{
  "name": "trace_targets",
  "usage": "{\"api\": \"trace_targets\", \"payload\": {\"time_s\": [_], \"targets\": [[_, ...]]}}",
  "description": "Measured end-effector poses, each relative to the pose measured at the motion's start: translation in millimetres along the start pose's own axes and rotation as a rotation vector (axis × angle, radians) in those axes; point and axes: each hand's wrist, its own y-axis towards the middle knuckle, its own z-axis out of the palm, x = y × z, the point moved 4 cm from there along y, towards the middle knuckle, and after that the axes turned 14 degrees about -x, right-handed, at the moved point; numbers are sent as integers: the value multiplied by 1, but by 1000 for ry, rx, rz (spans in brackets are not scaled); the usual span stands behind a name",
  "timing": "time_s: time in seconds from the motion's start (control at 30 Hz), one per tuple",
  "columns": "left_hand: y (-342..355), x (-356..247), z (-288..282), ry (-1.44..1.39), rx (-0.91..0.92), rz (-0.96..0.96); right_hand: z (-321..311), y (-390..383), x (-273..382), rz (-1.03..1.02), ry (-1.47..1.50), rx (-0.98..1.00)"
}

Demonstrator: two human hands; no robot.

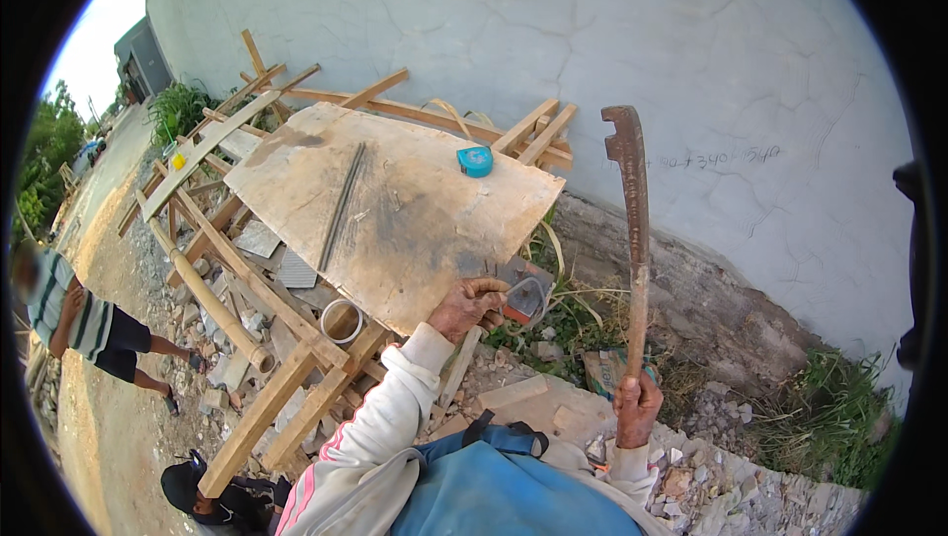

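Observation:
My left hand [469, 308] is closed at the near right edge of a stained plywood board [415, 269], its fingers pinched on a thin grey bent metal rod loop [538, 307]. Behind the loop sits a dark block with a reddish side [520, 287]. Off to the right, my right hand [637, 408] grips the lower end of a long rusty bar tool [635, 210] with a notched, hooked head. The tool stands nearly upright. On the board lie a bundle of thin dark rods [343, 205] and a teal tape measure [475, 161].
Timber beams [247, 289] hold up the board. A white round container [342, 321] stands by its near left corner. A cracked pale wall [691, 72] rises behind. Rubble [731, 477] covers the ground. One person [94, 319] stands on the left path; another in a black cap [181, 487] is lower left.

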Motion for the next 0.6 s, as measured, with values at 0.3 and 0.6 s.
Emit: {"api": "trace_targets", "payload": {"time_s": [0.3, 0.6], "targets": [[1, -90, 10, 644, 55, 712, -7, 40, -8, 60, 33, 25], [15, -54, -27, 719, 201, 710, -22, 50, -18, 88, 49, 29]]}}
